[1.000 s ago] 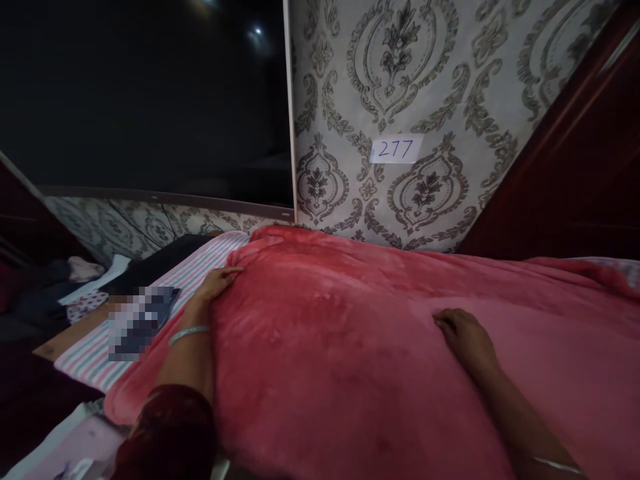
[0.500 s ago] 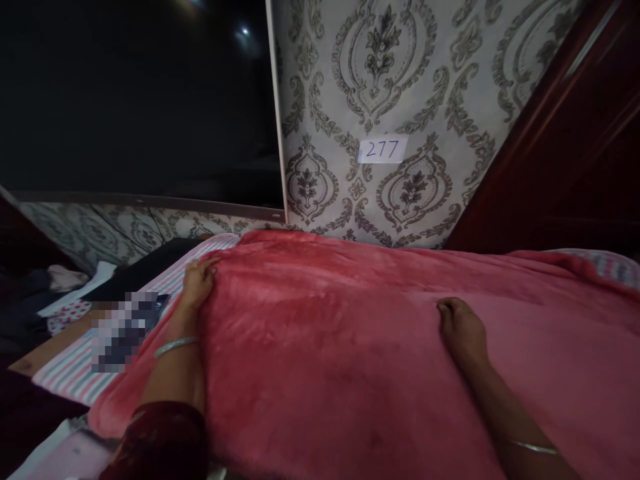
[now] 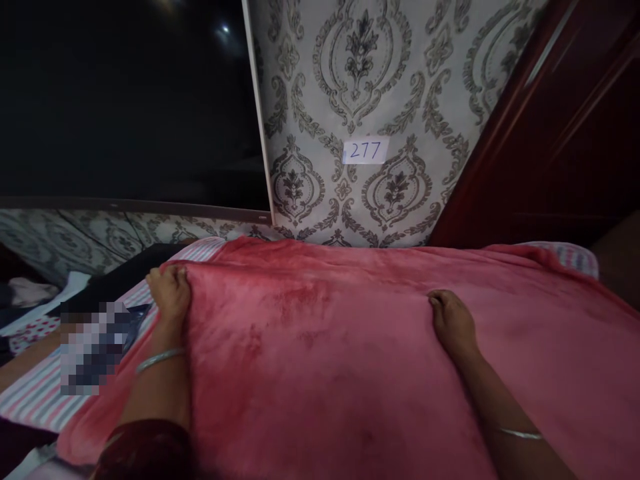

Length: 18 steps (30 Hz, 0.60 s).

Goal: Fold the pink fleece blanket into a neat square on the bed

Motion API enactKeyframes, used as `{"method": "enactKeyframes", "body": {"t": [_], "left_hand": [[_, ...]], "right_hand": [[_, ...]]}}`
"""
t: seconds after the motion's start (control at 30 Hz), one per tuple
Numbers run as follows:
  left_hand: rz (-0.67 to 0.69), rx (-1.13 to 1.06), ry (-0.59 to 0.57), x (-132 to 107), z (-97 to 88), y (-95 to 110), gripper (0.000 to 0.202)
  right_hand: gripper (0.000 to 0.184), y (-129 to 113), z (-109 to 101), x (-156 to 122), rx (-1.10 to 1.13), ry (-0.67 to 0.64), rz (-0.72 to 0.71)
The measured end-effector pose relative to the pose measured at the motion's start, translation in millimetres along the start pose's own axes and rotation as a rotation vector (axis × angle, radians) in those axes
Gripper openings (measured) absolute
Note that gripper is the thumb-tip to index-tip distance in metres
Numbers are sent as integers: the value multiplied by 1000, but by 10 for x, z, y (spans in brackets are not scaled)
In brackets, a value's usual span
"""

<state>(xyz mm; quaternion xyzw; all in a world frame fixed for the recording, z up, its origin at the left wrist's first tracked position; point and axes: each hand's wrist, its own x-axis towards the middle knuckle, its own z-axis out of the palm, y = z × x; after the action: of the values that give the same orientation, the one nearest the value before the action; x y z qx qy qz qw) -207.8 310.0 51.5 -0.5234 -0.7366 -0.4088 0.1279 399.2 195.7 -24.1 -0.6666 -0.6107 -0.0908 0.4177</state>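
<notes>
A red fleece blanket [image 3: 325, 347] lies spread over a bed with a pink and grey striped sheet [image 3: 35, 400]. My left hand [image 3: 169, 292] rests on the blanket's left edge, fingers curled over the fabric there. My right hand [image 3: 450, 320] lies palm down on the middle of the blanket, its fingertips bent and pressing into the pile. Both wrists carry a thin bangle.
A large dark screen [image 3: 125, 100] hangs on the patterned wallpaper behind the bed, next to a paper label reading 277 [image 3: 365, 151]. A dark red wooden cabinet [image 3: 560, 133] stands at the right. Clothes and a dark flat object lie at the left of the bed.
My left hand slid left and toward the far edge, its fingers curling onto the blanket edge. The blanket now lies flatter. My right hand stayed in place.
</notes>
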Motion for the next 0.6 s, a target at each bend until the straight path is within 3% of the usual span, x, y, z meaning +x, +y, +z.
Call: {"method": "enactKeyframes", "body": {"t": [0.1,0.33,0.6], "left_hand": [[19,-9,-4,-33,-20,30,18],[109,-18,58,2,-57,66,12],[80,105,22,-4,-17,50,19]], "right_hand": [[26,9,23,-8,19,-130,-69],[34,-35,-70,-33,104,-300,-150],[29,-42,-106,-62,181,-346,-93]]}}
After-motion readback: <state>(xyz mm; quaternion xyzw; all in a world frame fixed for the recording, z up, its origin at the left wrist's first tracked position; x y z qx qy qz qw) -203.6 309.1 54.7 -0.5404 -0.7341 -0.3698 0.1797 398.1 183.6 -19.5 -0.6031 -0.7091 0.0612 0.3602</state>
